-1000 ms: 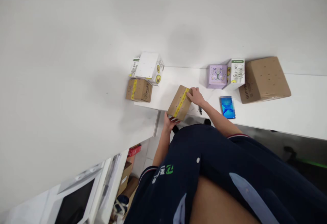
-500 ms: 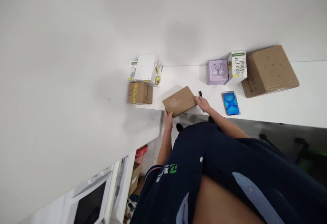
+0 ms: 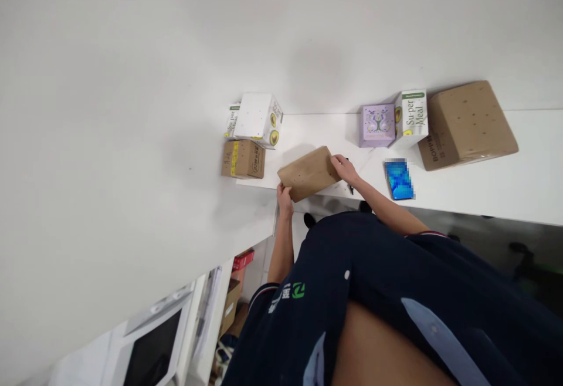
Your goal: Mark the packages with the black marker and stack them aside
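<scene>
A flattened brown cardboard box [image 3: 310,173] is held at a slant over the front part of the white table. My left hand [image 3: 285,197] grips its lower left corner, thumb on top. At its right end my right hand [image 3: 343,168] is closed on the edge. A crease runs near the upper long side, and that side looks slightly bent. Partly hidden under my right hand lies a black pen [image 3: 350,189]. Farther right on the table is a phone [image 3: 399,179] with a blue screen.
A small brown carton [image 3: 243,159] and a white box [image 3: 255,117] stand at the table's left end. Against the wall at right are a purple box [image 3: 377,125], a white Super Meal box [image 3: 411,117] and a large brown carton [image 3: 472,122]. A microwave [image 3: 153,348] sits lower left.
The cardboard has tipped in my hands, so a crease shows along its far side. My right hand has moved slightly up and left along the edge; my left hand has shifted slightly left.
</scene>
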The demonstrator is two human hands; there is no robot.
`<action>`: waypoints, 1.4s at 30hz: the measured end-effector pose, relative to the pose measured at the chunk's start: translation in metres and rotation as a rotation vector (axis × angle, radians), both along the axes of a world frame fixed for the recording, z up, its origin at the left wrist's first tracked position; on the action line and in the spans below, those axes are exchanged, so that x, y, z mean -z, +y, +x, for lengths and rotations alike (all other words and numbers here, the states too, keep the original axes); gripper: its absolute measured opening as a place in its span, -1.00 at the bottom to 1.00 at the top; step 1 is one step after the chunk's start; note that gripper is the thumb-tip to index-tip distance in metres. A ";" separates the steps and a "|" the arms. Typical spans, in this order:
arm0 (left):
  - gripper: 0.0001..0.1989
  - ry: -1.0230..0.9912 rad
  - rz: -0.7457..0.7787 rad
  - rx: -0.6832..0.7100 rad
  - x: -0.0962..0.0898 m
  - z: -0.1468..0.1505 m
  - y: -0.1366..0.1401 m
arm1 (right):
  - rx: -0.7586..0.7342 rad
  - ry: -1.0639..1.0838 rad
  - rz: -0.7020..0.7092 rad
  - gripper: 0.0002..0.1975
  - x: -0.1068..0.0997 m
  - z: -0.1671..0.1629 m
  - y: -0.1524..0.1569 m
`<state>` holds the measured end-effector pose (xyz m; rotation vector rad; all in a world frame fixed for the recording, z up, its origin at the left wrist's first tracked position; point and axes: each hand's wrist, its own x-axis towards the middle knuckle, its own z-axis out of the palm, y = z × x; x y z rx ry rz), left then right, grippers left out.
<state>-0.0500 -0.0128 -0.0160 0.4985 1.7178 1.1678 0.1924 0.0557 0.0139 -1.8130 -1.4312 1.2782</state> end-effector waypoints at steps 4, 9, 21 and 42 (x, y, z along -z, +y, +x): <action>-0.59 -0.094 0.044 -0.092 -0.008 0.004 -0.012 | 0.113 0.106 -0.019 -0.46 0.004 0.009 -0.012; -0.80 -0.242 0.069 -0.136 -0.014 0.007 -0.028 | 0.181 0.201 -0.052 -0.40 0.012 0.015 -0.027; -0.67 -0.144 0.069 -0.170 -0.013 0.015 -0.033 | 0.105 0.106 -0.070 -0.65 -0.003 0.021 -0.033; -0.57 -0.089 0.232 -0.121 0.006 0.010 -0.037 | 0.021 0.490 0.078 -0.57 0.046 0.034 -0.041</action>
